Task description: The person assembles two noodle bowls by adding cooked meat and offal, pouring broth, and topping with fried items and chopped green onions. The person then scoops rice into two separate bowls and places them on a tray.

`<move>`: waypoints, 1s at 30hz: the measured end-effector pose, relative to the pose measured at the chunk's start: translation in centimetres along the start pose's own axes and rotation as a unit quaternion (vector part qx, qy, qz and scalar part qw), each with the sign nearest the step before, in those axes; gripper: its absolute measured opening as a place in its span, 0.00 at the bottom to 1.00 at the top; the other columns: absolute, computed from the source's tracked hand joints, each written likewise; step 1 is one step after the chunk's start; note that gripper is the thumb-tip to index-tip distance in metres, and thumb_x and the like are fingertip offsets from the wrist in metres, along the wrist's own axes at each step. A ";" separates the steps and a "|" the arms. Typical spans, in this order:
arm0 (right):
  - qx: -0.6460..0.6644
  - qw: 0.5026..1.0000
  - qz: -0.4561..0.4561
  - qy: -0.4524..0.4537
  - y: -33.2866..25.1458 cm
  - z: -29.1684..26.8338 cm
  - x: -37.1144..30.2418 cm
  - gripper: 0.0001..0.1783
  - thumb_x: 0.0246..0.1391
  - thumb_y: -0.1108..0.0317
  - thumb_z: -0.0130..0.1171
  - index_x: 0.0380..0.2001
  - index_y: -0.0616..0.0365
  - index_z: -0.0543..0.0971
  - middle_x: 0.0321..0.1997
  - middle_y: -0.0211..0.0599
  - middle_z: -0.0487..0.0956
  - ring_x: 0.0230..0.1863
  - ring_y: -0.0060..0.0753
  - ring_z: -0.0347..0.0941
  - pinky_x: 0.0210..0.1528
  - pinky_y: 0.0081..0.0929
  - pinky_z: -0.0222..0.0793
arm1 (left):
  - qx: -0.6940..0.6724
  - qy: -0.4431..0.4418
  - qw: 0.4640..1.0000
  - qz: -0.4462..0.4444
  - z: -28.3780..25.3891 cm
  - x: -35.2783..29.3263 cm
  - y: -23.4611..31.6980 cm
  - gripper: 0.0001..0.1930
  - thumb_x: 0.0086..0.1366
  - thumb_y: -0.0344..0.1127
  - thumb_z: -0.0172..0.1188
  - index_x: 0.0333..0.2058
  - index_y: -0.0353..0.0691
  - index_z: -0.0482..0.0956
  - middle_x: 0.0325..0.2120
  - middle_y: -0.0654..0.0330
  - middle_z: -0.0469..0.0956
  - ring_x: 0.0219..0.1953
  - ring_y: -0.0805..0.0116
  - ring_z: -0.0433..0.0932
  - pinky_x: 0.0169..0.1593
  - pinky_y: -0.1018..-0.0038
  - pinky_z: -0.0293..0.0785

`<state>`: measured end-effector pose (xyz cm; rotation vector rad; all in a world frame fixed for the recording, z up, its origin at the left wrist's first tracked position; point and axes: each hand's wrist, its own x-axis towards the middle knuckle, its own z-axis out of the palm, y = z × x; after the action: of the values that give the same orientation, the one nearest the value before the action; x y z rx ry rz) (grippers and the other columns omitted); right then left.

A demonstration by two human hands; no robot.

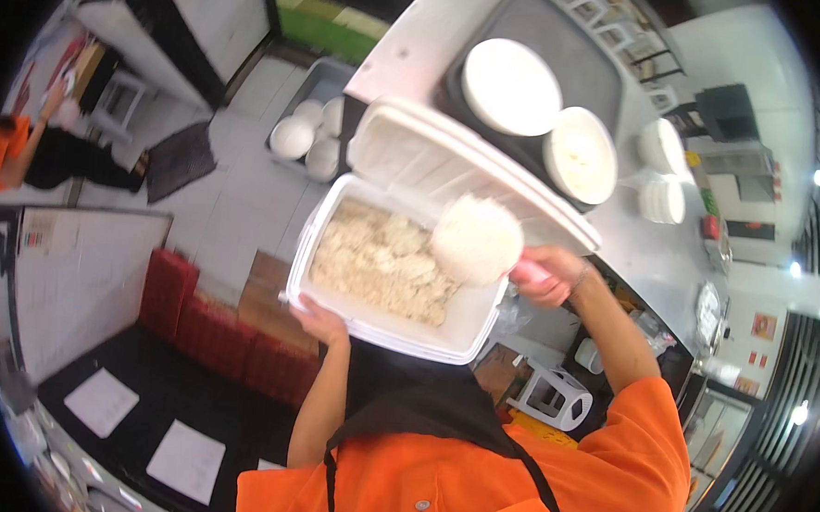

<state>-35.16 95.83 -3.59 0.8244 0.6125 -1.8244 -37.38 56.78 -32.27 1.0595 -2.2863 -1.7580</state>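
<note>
My right hand point(551, 275) is closed around the pink handle of a rice scoop point(528, 271). White rice point(477, 238) is heaped on the scoop, which I hold over the right part of a white insulated box point(405, 342). Inside the box lies loose, clumped rice point(382, 259). The thick white lid point(407, 145) stands tipped back along the far side. With my left hand point(320, 323) I grip the near left rim of the box. Beyond the lid are a white bowl point(512, 87) and a second bowl point(579, 155) with pale food in it, both by a grey tray point(560, 46).
More white bowls point(661, 201) stand stacked on the metal counter point(421, 43). A grey tub point(322, 84) holds several white bowls at the left. A white stool point(551, 398) is below right. Red seating point(212, 315) lies at the left; a person point(26, 152) stands far left.
</note>
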 end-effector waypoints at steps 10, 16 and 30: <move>-0.684 0.239 -0.265 0.637 -10.6 4.4 -4.0 0.22 0.65 0.69 0.50 0.61 0.61 0.72 0.34 0.56 0.79 0.34 0.60 0.78 0.39 0.53 0.75 | -0.011 -0.045 0.963 0.266 2.2 -0.8 12.0 0.28 0.78 0.38 0.53 0.66 0.23 0.61 0.69 0.35 0.59 0.71 0.43 0.59 0.73 0.54 0.54; -0.531 0.571 -0.312 0.542 5.0 10.1 -3.4 0.20 0.71 0.62 0.40 0.53 0.61 0.77 0.34 0.56 0.80 0.35 0.57 0.79 0.44 0.50 0.72 | -0.144 -0.324 0.859 0.369 6.8 2.4 30.0 0.20 0.77 0.37 0.55 0.60 0.30 0.73 0.58 0.45 0.76 0.60 0.50 0.75 0.66 0.60 0.67; -0.446 0.734 -0.168 0.485 15.9 4.0 23.2 0.33 0.71 0.44 0.45 0.41 0.68 0.82 0.39 0.66 0.84 0.44 0.68 0.81 0.52 0.54 0.76 | 0.070 -0.373 0.752 0.538 14.5 0.1 36.3 0.17 0.69 0.39 0.64 0.47 0.30 0.82 0.41 0.47 0.84 0.44 0.50 0.83 0.51 0.63 0.77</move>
<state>-27.59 73.55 -19.52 0.9437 2.2152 -0.9683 -61.02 72.66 -5.57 -1.0841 -2.4573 -1.5020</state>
